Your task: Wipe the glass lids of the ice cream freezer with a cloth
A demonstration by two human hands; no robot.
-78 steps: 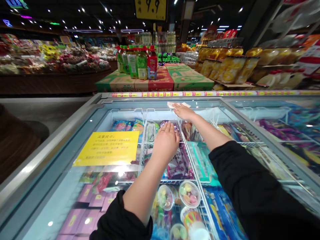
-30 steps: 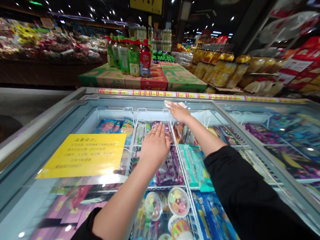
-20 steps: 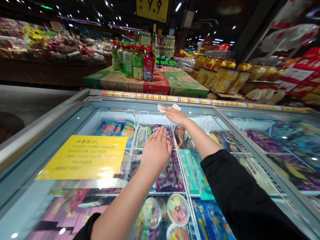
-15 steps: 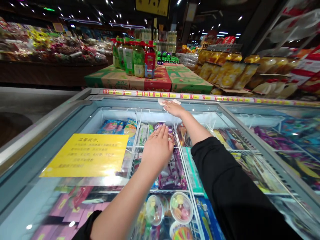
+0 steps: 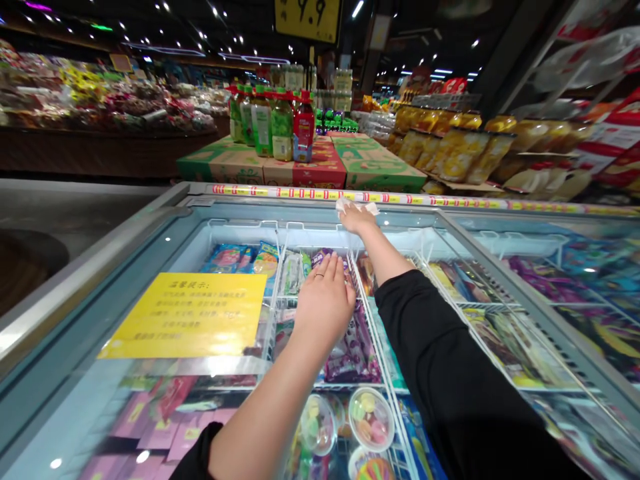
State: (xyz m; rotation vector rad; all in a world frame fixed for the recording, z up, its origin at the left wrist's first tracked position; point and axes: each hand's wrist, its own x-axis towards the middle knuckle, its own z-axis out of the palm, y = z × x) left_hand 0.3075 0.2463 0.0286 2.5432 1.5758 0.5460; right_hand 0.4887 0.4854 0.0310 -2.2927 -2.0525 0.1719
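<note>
My left hand (image 5: 326, 293) lies flat on the freezer's glass lid (image 5: 65, 427), palm down, with fingers stretched forward and a ring on one. Beyond it, my right arm reaches to the far edge. There my right hand (image 5: 356, 219) presses a crumpled white tissue (image 5: 371, 209) against the glass just below the price-label strip (image 5: 310, 194). Under the glass are wire baskets with purple ice-cream packets (image 5: 367, 350) and clear-lidded tubs (image 5: 371, 419). A yellow notice (image 5: 187, 313) is on the glass left of my left hand.
Cartons (image 5: 320, 175) carrying green and red drink bottles (image 5: 281, 127) stand just behind the freezer. Jars of yellow fruit (image 5: 445, 150) are stacked at the right rear. A metal frame bar (image 5: 500, 287) divides this lid from the one on the right.
My right hand and the tissue have slid a little to the right along the far edge of the glass. My left hand stays flat at about the same place; the view has shifted slightly.
</note>
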